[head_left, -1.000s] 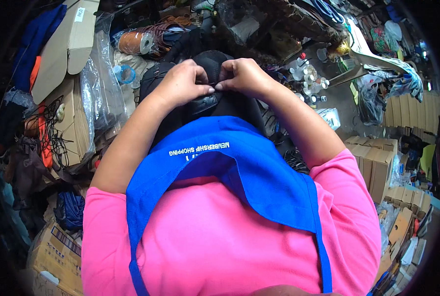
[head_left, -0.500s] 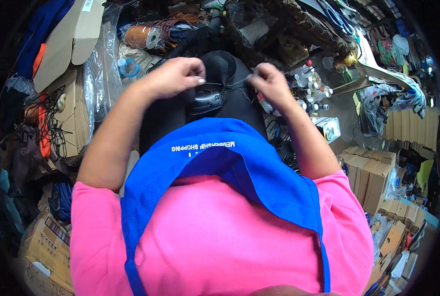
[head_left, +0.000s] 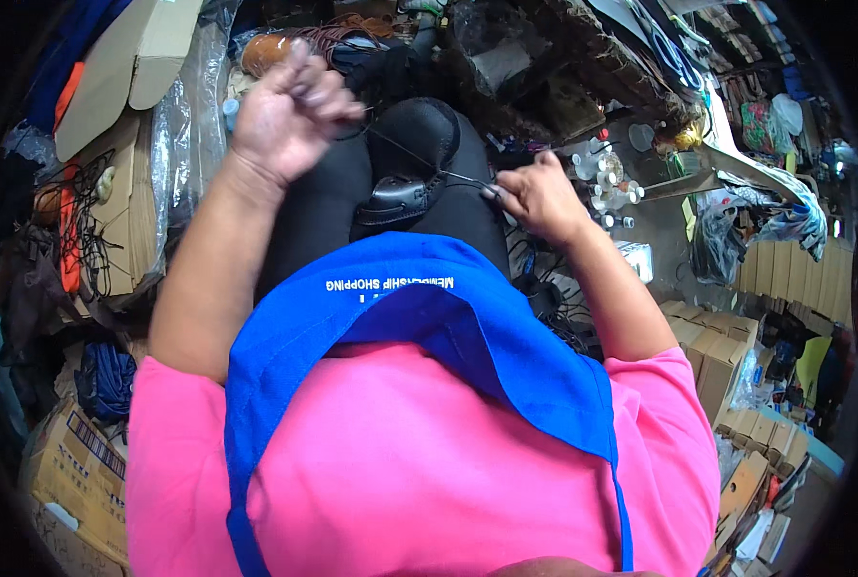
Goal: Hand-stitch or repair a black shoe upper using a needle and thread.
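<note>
A black leather shoe (head_left: 400,199) rests in my lap, its opening and dark inner side turned up between my black-clad thighs. A thin dark thread (head_left: 405,146) runs taut from the shoe's edge up to my left hand (head_left: 289,120), which is raised at the far left with curled fingers and is smeared by motion. On the other side, my right hand (head_left: 541,199) pinches a strand that leaves the same spot on the shoe; part of that strand shines. Whether a needle is on either end I cannot tell.
A blue apron (head_left: 400,260) covers my front. Cardboard sheets (head_left: 126,212) and clear plastic stand at the left, with an orange thread spool (head_left: 267,53) beyond. Several small bottles (head_left: 607,173) stand right of my right hand. Flat cardboard boxes (head_left: 717,356) are stacked farther right.
My left hand has swung up and outward to the left, drawing the thread straight. My right hand has shifted slightly down and right. The shoe stays in my lap, moved a little left in view.
</note>
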Demonstrator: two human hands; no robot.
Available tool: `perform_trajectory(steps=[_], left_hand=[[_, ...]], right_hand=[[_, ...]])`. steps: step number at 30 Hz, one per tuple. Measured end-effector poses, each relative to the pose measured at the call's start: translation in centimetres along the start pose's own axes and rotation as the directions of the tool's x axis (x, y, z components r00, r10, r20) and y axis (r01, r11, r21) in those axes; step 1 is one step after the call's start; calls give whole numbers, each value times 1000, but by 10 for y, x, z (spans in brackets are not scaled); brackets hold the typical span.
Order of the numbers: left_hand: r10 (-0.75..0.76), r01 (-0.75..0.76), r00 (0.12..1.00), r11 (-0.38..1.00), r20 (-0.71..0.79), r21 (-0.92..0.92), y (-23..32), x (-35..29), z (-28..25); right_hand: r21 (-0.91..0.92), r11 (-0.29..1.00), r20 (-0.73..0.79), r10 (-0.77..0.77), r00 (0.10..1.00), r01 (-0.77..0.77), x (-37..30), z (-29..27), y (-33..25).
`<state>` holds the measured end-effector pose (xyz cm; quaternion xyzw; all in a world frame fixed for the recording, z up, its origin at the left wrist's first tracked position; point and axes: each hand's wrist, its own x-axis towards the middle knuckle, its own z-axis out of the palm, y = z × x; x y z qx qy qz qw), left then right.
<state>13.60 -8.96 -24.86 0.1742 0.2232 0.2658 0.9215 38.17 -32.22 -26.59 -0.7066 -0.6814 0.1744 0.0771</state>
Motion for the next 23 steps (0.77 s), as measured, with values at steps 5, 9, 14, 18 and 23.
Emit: perform_trajectory(steps=[5, 9, 14, 18, 23], left_hand=[[-38, 52, 988, 994, -151, 93, -3, 4, -47], [47, 99, 967, 836, -251, 540, 21, -4, -32], [481, -21, 827, -492, 292, 870, 58, -39, -70], [149, -399, 816, -554, 558, 731, -29, -68, 12], [-183, -400, 893, -740, 411, 541, -78, -57, 27]], right_hand=[[-20, 1000, -175, 9, 985, -13, -30, 42, 8], [907, 102, 356, 328, 875, -408, -45, 49, 36], [80, 767, 171, 619, 767, -637, -101, 45, 115], [604, 663, 119, 473, 873, -442, -60, 16, 97], [646, 733, 217, 91, 972, -213, 58, -29, -12]])
